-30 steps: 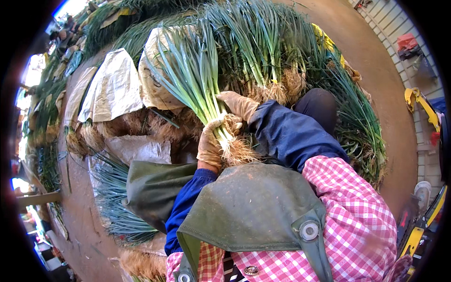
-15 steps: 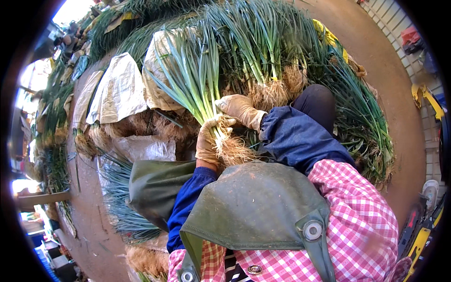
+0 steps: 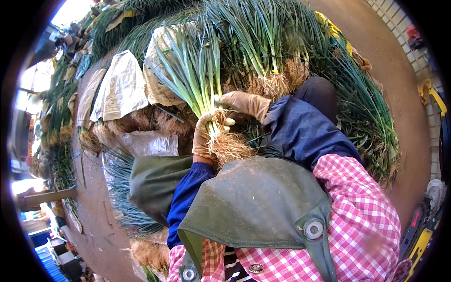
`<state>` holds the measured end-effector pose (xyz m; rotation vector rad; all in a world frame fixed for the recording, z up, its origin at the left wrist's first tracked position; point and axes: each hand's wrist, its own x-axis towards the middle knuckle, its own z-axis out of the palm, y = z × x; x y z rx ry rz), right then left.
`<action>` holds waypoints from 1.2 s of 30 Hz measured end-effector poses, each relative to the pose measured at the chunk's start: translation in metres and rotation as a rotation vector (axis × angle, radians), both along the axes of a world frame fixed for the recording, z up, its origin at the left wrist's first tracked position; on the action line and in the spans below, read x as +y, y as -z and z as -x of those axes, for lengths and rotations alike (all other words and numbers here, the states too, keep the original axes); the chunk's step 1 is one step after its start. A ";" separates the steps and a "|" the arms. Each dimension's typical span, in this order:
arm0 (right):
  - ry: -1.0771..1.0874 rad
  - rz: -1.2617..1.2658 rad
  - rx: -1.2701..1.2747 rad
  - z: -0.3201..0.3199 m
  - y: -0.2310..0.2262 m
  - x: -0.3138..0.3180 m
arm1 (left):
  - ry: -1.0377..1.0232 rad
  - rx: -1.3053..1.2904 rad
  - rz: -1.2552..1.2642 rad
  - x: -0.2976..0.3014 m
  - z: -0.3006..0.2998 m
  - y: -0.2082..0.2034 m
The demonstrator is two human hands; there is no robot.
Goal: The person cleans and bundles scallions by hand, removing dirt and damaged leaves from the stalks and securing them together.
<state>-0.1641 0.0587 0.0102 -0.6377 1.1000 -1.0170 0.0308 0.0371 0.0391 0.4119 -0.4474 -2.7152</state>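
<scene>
Bunch of green onions [image 3: 201, 96], at the upper centre of the frame, with leaves fanning up and to the left and a shaggy tuft of pale roots [image 3: 232, 148] pointing toward the bottom. The person's left hand [image 3: 202, 138], in a tan work glove, has its fingers wrapped around the white stalk bases just above the roots. The gloved right hand [image 3: 246, 104] comes in from the right, its fingertips touching the stalks; how far its other fingers are closed cannot be told. Behind the bunch, a heap of green onions [image 3: 265, 35] spreads across the top, roots toward the viewer. A white woven sack [image 3: 121, 87] drapes over more onions at upper left. An olive apron [image 3: 256, 202] and a pink-and-white checked garment [image 3: 361, 207] fill the lower centre and lower right.
</scene>
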 end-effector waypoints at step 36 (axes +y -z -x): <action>-0.519 0.312 1.375 -0.060 -0.100 0.099 | -0.083 -0.509 0.134 0.009 0.034 0.004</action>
